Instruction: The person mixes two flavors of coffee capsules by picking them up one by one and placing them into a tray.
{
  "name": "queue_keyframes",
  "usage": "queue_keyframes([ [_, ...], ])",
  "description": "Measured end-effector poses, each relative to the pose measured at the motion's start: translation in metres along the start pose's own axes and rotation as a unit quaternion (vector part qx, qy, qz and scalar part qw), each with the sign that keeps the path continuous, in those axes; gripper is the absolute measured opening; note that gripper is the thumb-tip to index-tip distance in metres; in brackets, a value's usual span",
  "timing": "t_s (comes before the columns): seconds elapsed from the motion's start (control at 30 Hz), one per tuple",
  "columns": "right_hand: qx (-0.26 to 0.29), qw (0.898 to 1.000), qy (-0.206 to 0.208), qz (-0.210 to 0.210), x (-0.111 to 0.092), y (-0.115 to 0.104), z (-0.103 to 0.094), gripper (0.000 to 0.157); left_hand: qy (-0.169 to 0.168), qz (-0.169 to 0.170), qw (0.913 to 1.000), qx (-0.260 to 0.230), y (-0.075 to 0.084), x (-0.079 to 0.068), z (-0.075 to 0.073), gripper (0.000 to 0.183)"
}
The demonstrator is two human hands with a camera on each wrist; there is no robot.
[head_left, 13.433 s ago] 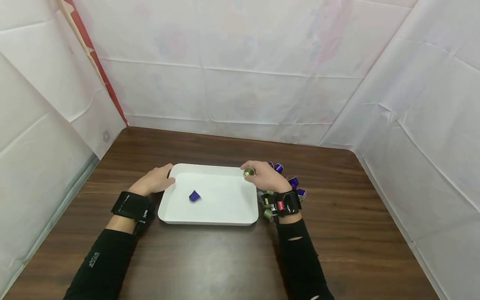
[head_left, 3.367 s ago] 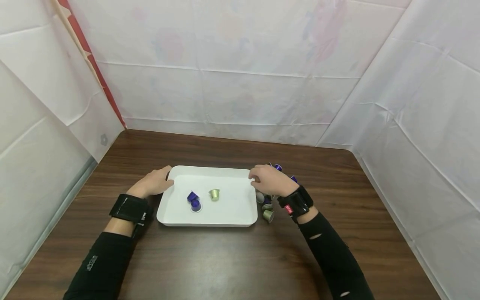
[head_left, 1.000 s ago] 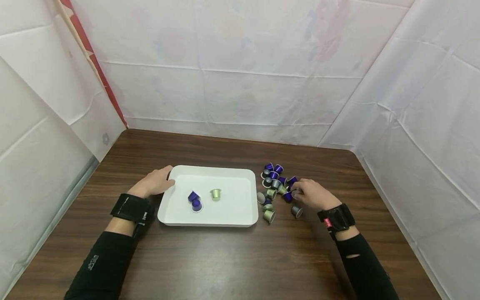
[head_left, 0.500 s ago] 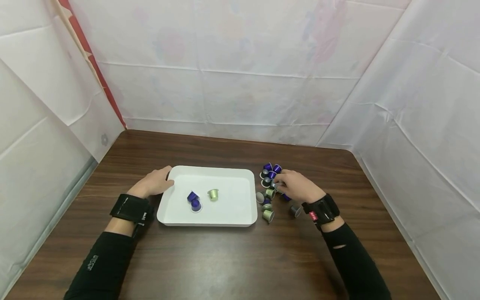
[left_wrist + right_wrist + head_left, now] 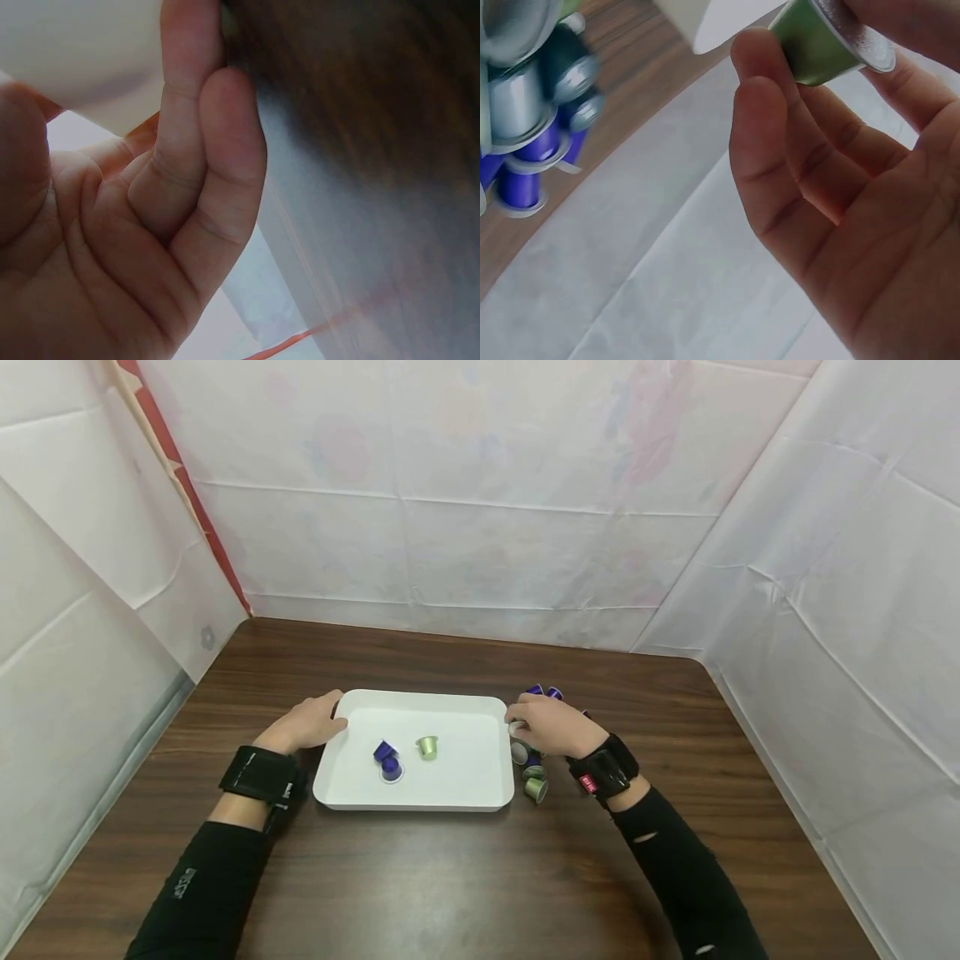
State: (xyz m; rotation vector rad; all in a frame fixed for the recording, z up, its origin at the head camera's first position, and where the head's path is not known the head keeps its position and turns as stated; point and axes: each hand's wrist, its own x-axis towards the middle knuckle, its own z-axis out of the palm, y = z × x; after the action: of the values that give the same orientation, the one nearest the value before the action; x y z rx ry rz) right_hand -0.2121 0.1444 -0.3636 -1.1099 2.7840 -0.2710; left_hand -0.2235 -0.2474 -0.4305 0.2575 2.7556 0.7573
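The white tray lies on the table with two purple coffee capsules touching each other and one light green capsule in it. My left hand grips the tray's left edge, thumb on top. In the left wrist view its fingers bend up beside the tray. At the tray's right rim, my right hand pinches a green coffee capsule between thumb and fingers, seen clearly in the right wrist view. That capsule is mostly hidden in the head view.
Right of the tray a loose pile of capsules, such as this green capsule, lies partly under my right hand. Purple and dark capsules from it show in the right wrist view. White sheets wall the wooden table.
My right hand has moved left from the pile to the tray's rim with a capsule. The left hand stays put. Since the oldest frame, a purple and a green capsule have joined the tray.
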Motion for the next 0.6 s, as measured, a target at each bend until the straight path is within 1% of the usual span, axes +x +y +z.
queue_keyframes([
  [0.1,-0.001,1.000,-0.014,0.008,0.006,-0.009,0.000,0.019,0.000,0.001,1.0000,-0.002,0.000,0.000,0.001,0.043],
  [0.23,-0.008,1.000,-0.026,0.000,0.015,-0.022,0.000,0.020,0.001,0.003,1.0000,-0.001,0.000,0.001,0.001,0.042],
  [0.53,-0.018,0.998,-0.027,-0.051,0.036,-0.042,0.010,0.018,0.001,0.007,1.0000,-0.002,0.000,0.001,0.001,0.043],
  [0.6,-0.028,0.997,-0.025,-0.064,0.042,-0.046,0.013,0.017,0.001,0.007,1.0000,-0.001,0.000,0.001,0.001,0.043],
])
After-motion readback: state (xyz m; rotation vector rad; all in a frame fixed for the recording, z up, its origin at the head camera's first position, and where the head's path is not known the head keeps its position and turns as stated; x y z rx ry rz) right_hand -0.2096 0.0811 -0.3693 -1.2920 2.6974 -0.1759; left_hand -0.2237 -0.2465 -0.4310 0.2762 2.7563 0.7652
